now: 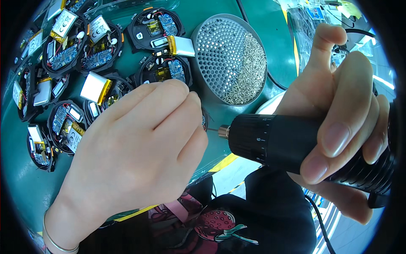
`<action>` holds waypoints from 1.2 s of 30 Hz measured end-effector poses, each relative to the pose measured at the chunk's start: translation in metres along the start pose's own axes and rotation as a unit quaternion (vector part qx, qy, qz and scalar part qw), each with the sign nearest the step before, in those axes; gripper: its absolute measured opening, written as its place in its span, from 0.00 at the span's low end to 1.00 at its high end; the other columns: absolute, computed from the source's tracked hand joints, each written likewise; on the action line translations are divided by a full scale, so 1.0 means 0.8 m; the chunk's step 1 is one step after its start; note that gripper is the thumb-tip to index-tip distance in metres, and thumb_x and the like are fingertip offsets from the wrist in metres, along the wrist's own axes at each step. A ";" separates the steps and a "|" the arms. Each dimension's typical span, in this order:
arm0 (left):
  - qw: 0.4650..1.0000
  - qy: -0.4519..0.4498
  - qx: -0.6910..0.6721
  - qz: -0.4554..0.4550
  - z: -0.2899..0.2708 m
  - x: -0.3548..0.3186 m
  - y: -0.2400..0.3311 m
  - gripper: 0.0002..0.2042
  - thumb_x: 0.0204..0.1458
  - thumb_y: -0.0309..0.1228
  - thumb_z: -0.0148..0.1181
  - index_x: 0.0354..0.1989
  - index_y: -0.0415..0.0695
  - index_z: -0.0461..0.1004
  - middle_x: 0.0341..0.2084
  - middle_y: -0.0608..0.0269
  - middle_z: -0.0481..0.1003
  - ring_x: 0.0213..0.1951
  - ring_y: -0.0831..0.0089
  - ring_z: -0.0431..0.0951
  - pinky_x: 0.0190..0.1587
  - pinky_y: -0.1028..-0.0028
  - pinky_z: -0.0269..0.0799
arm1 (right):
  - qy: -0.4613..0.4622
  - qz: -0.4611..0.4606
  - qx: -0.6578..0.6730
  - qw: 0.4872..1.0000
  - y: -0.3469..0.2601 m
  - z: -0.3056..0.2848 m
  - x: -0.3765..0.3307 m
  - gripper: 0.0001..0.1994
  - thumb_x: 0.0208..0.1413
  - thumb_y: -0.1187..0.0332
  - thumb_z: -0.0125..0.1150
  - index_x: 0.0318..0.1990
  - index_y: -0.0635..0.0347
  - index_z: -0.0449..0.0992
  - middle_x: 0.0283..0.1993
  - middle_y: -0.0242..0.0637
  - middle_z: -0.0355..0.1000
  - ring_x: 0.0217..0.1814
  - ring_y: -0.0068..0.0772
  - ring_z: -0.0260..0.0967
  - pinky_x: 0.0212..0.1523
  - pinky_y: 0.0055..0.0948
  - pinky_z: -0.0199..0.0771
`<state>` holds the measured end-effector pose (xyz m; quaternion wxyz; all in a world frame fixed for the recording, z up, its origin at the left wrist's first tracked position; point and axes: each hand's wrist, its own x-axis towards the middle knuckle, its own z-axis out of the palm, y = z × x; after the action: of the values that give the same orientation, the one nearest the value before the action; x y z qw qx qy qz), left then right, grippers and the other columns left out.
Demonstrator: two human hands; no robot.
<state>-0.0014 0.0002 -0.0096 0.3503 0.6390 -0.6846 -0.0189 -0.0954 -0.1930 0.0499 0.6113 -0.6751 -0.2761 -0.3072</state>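
My right hand (338,114) is wrapped round a black electric screwdriver (270,137), which lies nearly level with its thin bit pointing left. That bit reaches the fingertip side of my left hand (144,135), which is closed with its back toward me. Behind those left fingers a sliver of a round black part with a circuit board (205,120) shows; the fingers hide the rest, so what they grip cannot be made out. Just beyond both hands stands a round grey dish (218,55) with a perforated plate, and many small silver screws (249,70) are heaped on its right side.
Several round black housings (154,29) with blue circuit boards lie on the green mat (228,6) at left and far side. Silver battery pouches (95,87) hang off some. A black cable (277,82) runs behind the dish. Yellow-black tape (224,163) marks the near edge.
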 end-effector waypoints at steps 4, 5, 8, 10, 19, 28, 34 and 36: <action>1.000 0.010 0.015 -0.007 0.002 -0.002 0.001 0.17 0.29 0.31 0.66 0.32 0.38 0.75 0.38 0.55 0.71 0.43 0.55 0.73 0.41 0.62 0.75 | 0.001 -0.005 -0.003 1.000 0.006 0.002 0.002 0.21 0.43 0.49 0.71 0.34 0.49 0.69 0.18 0.22 0.73 0.36 0.20 0.68 0.68 0.50 0.26; 1.000 0.025 0.013 -0.004 0.004 -0.002 0.001 0.17 0.28 0.31 0.66 0.31 0.38 0.75 0.38 0.55 0.71 0.43 0.55 0.73 0.40 0.62 0.75 | 0.000 -0.002 -0.003 1.000 0.006 0.002 0.001 0.21 0.43 0.49 0.71 0.34 0.49 0.69 0.18 0.22 0.73 0.36 0.20 0.68 0.68 0.50 0.26; 1.000 0.027 0.010 -0.003 0.004 -0.001 0.001 0.17 0.27 0.30 0.66 0.30 0.38 0.74 0.38 0.55 0.71 0.44 0.55 0.72 0.40 0.62 0.74 | -0.004 0.004 -0.004 1.000 0.001 0.004 -0.002 0.21 0.43 0.49 0.71 0.34 0.50 0.68 0.18 0.22 0.73 0.36 0.20 0.67 0.68 0.50 0.27; 1.000 0.027 0.009 -0.001 0.004 -0.002 0.000 0.17 0.27 0.30 0.66 0.30 0.38 0.74 0.38 0.54 0.71 0.44 0.55 0.72 0.40 0.62 0.74 | -0.006 0.008 -0.004 1.000 -0.002 0.005 -0.004 0.21 0.43 0.49 0.71 0.34 0.50 0.68 0.17 0.22 0.73 0.35 0.20 0.67 0.68 0.50 0.27; 0.983 0.181 -0.025 -0.001 0.022 0.001 -0.002 0.09 0.26 0.24 0.58 0.20 0.34 0.71 0.26 0.56 0.70 0.34 0.62 0.72 0.35 0.69 0.74 | -0.017 0.017 -0.005 1.000 -0.008 0.014 -0.009 0.21 0.44 0.49 0.71 0.34 0.50 0.68 0.17 0.22 0.72 0.34 0.20 0.67 0.68 0.50 0.27; 0.986 0.157 -0.050 0.002 0.013 0.002 0.001 0.09 0.21 0.25 0.55 0.16 0.34 0.69 0.23 0.56 0.69 0.33 0.62 0.72 0.34 0.69 0.74 | -0.012 0.013 0.000 1.000 -0.008 0.015 -0.010 0.20 0.44 0.50 0.71 0.34 0.50 0.68 0.16 0.22 0.72 0.33 0.21 0.67 0.68 0.50 0.27; 1.000 -0.016 0.003 0.025 -0.005 -0.003 -0.001 0.18 0.27 0.33 0.65 0.30 0.38 0.75 0.39 0.51 0.73 0.45 0.54 0.72 0.39 0.61 0.75 | -0.005 0.015 -0.001 1.000 -0.007 0.008 -0.012 0.20 0.44 0.50 0.71 0.34 0.50 0.68 0.15 0.22 0.71 0.32 0.21 0.67 0.68 0.49 0.27; 1.000 -0.011 0.004 0.023 -0.005 -0.005 -0.003 0.18 0.27 0.33 0.64 0.30 0.37 0.75 0.38 0.51 0.73 0.45 0.54 0.72 0.39 0.61 0.75 | -0.006 0.015 0.002 1.000 -0.005 0.010 -0.011 0.20 0.44 0.50 0.71 0.34 0.50 0.68 0.15 0.22 0.71 0.32 0.21 0.67 0.68 0.49 0.28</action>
<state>0.0022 0.0046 -0.0095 0.3403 0.6241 -0.7032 -0.0146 -0.1033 -0.1848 0.0455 0.6156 -0.6795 -0.2706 -0.2934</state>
